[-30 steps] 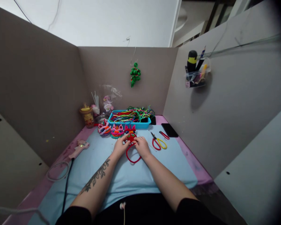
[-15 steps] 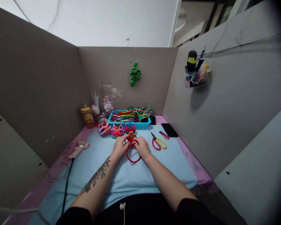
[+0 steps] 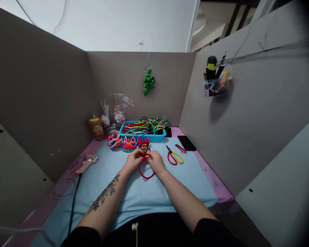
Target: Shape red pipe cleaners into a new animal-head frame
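Observation:
A red pipe cleaner (image 3: 146, 178), bent into a large lower loop and a smaller upper one, is pinched between my two hands. My left hand (image 3: 134, 160) grips it from the left, thumb and fingers together at the middle where the loops meet. From the right, my right hand (image 3: 156, 161) closes its fingers on the same spot; the exact contact is partly hidden. Just beyond stand colourful fuzzy animal heads: a red one (image 3: 143, 141), a pink one (image 3: 129, 144) and a white-and-purple one (image 3: 115, 141). Scissors (image 3: 175, 157) with red and yellow handles lie right of my right hand.
Behind the heads, a blue tray (image 3: 154, 138) holds many coloured pipe cleaners. A red cutter (image 3: 180, 148) and a black phone (image 3: 186, 142) lie at right. At left rests a pink glue gun (image 3: 87, 164) with a black cord. Grey panels (image 3: 167, 85) enclose the table.
My left fingers have shifted slightly down and in toward the middle of the red pipe cleaner, showing more of the upper loop. My right hand stays nearly in place.

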`<state>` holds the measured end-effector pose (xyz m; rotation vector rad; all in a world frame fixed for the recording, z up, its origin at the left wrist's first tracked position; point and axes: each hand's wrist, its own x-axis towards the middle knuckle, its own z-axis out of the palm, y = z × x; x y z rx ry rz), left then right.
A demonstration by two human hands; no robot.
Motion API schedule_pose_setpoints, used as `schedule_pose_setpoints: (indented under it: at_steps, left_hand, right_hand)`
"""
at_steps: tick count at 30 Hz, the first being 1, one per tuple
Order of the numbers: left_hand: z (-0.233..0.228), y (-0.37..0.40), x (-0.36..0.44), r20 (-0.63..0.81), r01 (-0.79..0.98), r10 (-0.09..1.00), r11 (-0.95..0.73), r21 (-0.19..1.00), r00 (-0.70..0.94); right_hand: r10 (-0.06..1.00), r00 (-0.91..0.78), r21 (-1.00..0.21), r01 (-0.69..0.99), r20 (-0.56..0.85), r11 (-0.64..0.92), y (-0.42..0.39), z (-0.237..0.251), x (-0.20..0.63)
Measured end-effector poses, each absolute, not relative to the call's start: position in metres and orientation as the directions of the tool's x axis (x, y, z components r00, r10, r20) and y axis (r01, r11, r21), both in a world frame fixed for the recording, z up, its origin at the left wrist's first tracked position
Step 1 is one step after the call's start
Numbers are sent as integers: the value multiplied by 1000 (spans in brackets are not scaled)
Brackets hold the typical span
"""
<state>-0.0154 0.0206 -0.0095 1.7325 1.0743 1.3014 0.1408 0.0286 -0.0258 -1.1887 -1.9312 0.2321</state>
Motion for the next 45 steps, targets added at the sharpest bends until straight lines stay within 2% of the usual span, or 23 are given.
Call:
schedule_pose_setpoints:
  at_steps: [4,8,14,17,21,24,27,33,36,41,45]
  left_hand:
    - [-14,22,-15,412,280,895,-445,851,168]
    - [-15,23,-15,392,261,911,-413,872,130]
    - [-10,27,-22,351,227,935,-331,916,-53]
    - [-9,30,-27,343,207,932,-315,926,-120]
    - [-7,31,-31,333,143,921,-309,940,-201]
    - [-5,32,-34,323,122,914,-301,946,-246]
    - [-6,34,-37,323,131,904,-298,946,-279]
    - [-9,39,-41,304,113,898,-283,953,-319]
    - [-9,40,-43,263,48,915,-261,964,-306]
    - [-9,40,-44,134,-110,957,-166,980,-256]
    - [-10,41,-45,163,-98,955,-192,977,-249]
  right_hand:
    - [806,-199,-554,635,557,539,27,-24,140]
    - [800,-181,-585,593,572,553,26,-22,139]
    - [806,24,-738,418,592,530,26,-21,138]
    - [799,47,-755,366,599,545,27,-21,139]
    - [766,-75,-706,338,638,622,21,-16,139]
    - [669,-318,-600,296,672,743,11,-9,137]
    - [571,-524,-509,275,632,816,2,-6,131]
    - [546,-629,-472,304,553,828,-4,-6,124]
    - [591,-571,-519,308,569,797,-1,-6,126]
    - [715,-274,-657,282,643,699,6,-5,133]
    - [741,-95,-711,224,664,666,8,-4,137]
